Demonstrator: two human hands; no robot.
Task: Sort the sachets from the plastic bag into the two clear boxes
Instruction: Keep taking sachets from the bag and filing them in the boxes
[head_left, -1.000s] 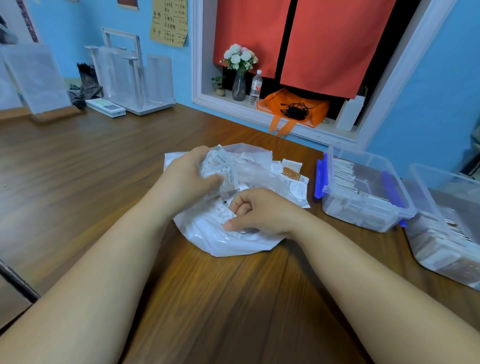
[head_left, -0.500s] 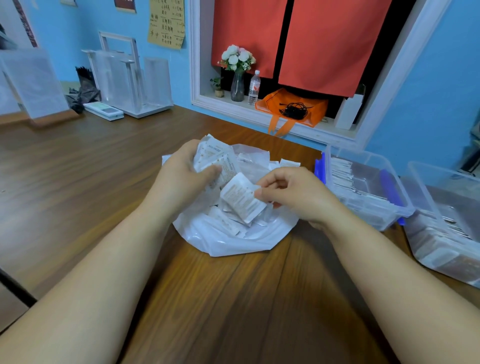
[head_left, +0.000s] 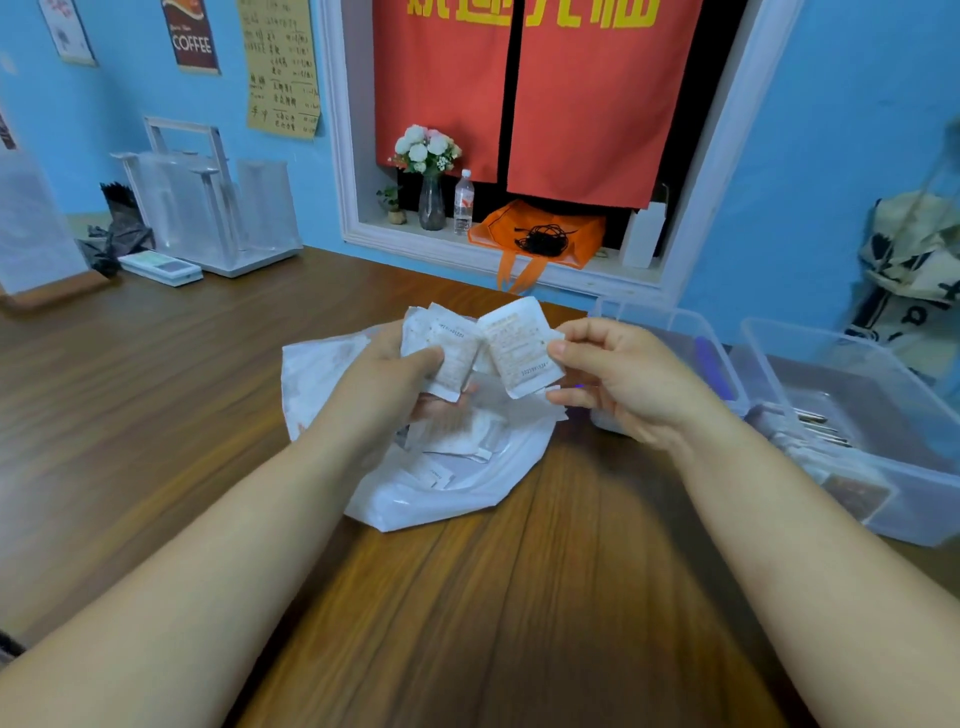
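Pinching a sachet (head_left: 521, 347) in our right hand (head_left: 618, 379) above the bag (head_left: 447, 499) on the table (head_left: 156, 374), we grip a small fan of sachets (head_left: 444, 345) in our left hand (head_left: 387, 384), with what look like part-filled boxes (head_left: 852, 415) to our right.

The bag (head_left: 415, 499) is laid at the desk's (head_left: 156, 415) middle; two boxes (head_left: 717, 353) (head_left: 883, 415) are set side by side at its right edge.
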